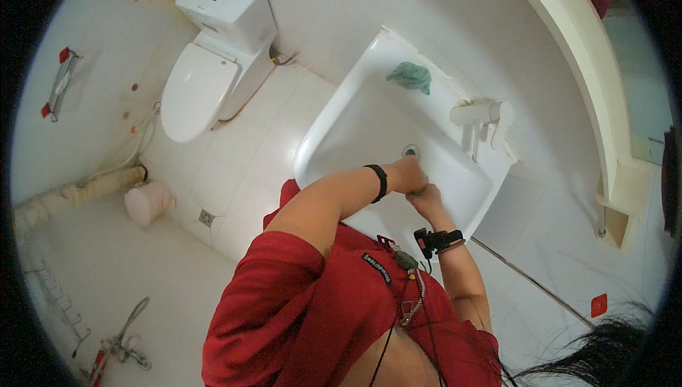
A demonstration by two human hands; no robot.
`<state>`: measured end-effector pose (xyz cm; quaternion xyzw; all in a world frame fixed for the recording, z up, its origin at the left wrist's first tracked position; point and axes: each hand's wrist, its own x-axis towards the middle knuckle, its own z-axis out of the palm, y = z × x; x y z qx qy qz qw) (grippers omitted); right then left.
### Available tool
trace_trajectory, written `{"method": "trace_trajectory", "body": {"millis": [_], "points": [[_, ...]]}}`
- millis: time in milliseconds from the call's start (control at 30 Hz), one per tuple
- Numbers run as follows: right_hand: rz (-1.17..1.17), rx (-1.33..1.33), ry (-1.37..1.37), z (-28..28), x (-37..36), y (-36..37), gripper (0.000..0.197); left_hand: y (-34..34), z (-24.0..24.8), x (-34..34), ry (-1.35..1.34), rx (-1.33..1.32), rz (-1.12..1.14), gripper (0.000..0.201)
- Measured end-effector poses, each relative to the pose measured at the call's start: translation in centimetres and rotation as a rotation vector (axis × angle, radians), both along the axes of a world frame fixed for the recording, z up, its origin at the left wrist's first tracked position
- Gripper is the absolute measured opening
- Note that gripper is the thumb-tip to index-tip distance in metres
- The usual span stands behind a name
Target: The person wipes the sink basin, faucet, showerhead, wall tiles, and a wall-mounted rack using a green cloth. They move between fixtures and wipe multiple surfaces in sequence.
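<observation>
Both my hands are together over the white washbasin [355, 103], just on my side of its round drain [410, 151]. My left hand [408, 175], with a black band at the wrist, has its fingers curled in. Against it, slightly lower and to the right, is my right hand [426, 202], also closed, with a black strapped device [435, 242] on that wrist. A small dark bit shows where the hands meet, but I cannot make out what they hold. A crumpled green cloth [410, 77] lies on the basin's far ledge, apart from my hands.
A white faucet [490, 118] stands at the basin's right corner. Beyond the basin on the left is a toilet [202, 88] with its lid down. A pink bucket-like container [149, 202] and a floor drain [206, 217] are lower left. A curved white frame [568, 39] rises at right.
</observation>
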<state>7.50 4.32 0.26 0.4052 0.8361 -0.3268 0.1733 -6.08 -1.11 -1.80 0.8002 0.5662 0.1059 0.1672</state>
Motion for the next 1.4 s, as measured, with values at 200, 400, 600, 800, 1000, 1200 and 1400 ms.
{"method": "trace_trajectory", "body": {"millis": [200, 400, 600, 800, 1000, 1200, 1400], "points": [[-0.348, -0.38, 0.185, 0.0, -0.1, -1.8, 0.019, -0.6, -1.0, -0.5, 0.0, 0.014, -0.127, 0.011], [-0.611, -0.688, 0.092, 1.4, -0.8, -1.7, 0.016, -0.4, -1.4, -1.2, -0.039, 0.098, -0.162, 0.008], [-0.322, -0.256, 0.203, 0.5, -0.2, -0.4, 0.023, 0.6, 0.8, -2.6, 0.049, 0.202, -0.08, 0.007], [-0.275, 0.159, 0.363, 1.8, 3.9, 0.3, 0.036, 4.1, 0.7, -10.5, 0.05, 0.369, 0.543, 0.047], [-1.074, -0.496, 0.485, 1.9, 4.6, -2.6, 0.041, 6.5, -0.6, -14.7, 0.054, 0.279, 0.862, 0.04], [-0.821, -0.19, 0.651, 3.4, 4.2, -4.3, 0.03, 7.1, 1.8, -16.1, -0.567, -0.201, 0.816, 0.037], [-1.03, -0.375, 0.883, 4.3, 2.0, -4.7, 0.031, 2.2, 3.9, -13.0, -1.343, -0.116, 0.794, 0.034]]}}
